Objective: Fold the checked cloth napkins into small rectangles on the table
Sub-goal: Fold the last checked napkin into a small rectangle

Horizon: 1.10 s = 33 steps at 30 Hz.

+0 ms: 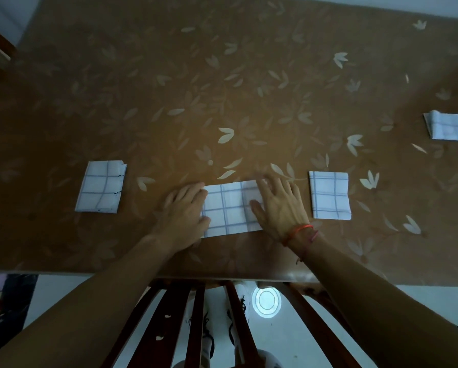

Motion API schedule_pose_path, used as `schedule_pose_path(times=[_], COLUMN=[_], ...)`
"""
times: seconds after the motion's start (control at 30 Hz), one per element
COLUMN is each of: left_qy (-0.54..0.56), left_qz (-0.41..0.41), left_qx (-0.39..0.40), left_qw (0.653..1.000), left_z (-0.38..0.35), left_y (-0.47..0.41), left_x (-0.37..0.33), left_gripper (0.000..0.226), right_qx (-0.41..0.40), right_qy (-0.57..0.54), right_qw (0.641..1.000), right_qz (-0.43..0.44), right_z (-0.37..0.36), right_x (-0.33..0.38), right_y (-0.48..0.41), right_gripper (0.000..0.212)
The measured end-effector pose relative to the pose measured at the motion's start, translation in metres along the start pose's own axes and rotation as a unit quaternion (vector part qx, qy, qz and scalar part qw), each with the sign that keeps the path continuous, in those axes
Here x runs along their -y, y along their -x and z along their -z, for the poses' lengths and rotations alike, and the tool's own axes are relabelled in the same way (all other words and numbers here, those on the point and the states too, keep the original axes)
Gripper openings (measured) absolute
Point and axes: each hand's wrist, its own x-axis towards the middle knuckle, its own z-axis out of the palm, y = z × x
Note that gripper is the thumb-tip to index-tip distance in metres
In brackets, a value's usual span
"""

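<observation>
On the brown leaf-patterned surface [249, 75], near its front edge, a checked middle napkin [229, 208] lies folded into a strip. The left grip [186, 208] presses flat on its left end and the right grip [278, 205] on its right end, fingers straight. Folded smaller, a left napkin [100, 187], a right napkin [330, 195] and a far-right napkin [448, 128] lie apart.

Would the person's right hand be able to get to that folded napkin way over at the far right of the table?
Probably yes, with a stretch: between the right hand and the far-right napkin lie only bare table and one flat folded napkin.
</observation>
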Motion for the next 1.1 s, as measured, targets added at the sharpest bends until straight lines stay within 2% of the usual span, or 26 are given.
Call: schedule_pose_path(times=[0.07, 0.17, 0.3, 0.43, 0.6, 0.7, 0.8, 0.9, 0.93, 0.97, 1.0, 1.07, 1.1], left_qy=[0.039, 0.044, 0.043, 0.058, 0.086, 0.136, 0.174, 0.208, 0.229, 0.252, 0.279, 0.365, 0.426], left_qz=[0.029, 0.083, 0.135, 0.185, 0.16, 0.151, 0.105, 0.068, 0.066, 0.07, 0.079, 0.111, 0.144], left_qx=[-0.031, -0.051, -0.031, 0.002, 0.01, 0.01, -0.018, -0.047, -0.05, -0.053, -0.056, -0.064, -0.064], left_qw=[0.998, 0.994, 0.989, 0.981, 0.983, 0.979, 0.979, 0.975, 0.97, 0.964, 0.956, 0.922, 0.891], left_z=[0.005, 0.01, 0.016, 0.024, 0.03, 0.032, 0.036, 0.044, 0.047, 0.05, 0.051, 0.052, 0.051], left_y=[-0.008, -0.021, -0.036, -0.05, -0.054, -0.05, -0.049, -0.053, -0.055, -0.056, -0.057, -0.056, -0.053], left_x=[-0.003, -0.004, -0.006, -0.005, -0.005, -0.006, -0.005, -0.008, -0.009, -0.01, -0.012, -0.014, -0.016], left_gripper=[0.047, 0.046, 0.049, 0.041, 0.015, 0.024, 0.028, 0.025, 0.026, 0.027, 0.029, 0.04, 0.046], right_qx=[0.0, 0.032, 0.089, 0.126, 0.133, 0.151, 0.18, 0.288, 0.31, 0.291, 0.307, 0.24, 0.2], right_qy=[-0.027, -0.023, -0.053, -0.067, -0.03, -0.016, 0.007, -0.013, -0.02, -0.019, -0.031, -0.053, -0.107], right_qw=[0.999, 0.998, 0.992, 0.986, 0.986, 0.984, 0.98, 0.955, 0.947, 0.95, 0.945, 0.969, 0.974], right_qz=[0.028, 0.053, 0.072, 0.081, 0.093, 0.097, 0.087, 0.072, 0.08, 0.112, 0.112, 0.038, -0.019], right_z=[0.008, 0.01, 0.007, 0.009, 0.014, 0.016, 0.036, 0.085, 0.13, 0.086, 0.047, 0.001, -0.01], right_x=[0.003, 0.008, 0.017, 0.021, 0.022, 0.024, 0.029, 0.036, 0.047, 0.022, -0.001, -0.018, -0.021], right_y=[-0.017, -0.04, -0.056, -0.061, -0.07, -0.076, -0.076, -0.075, -0.059, -0.061, -0.069, -0.074, -0.073], right_gripper=[0.05, 0.046, 0.05, 0.056, 0.056, 0.05, 0.041, 0.042, 0.044, 0.046, 0.051, 0.075, 0.077])
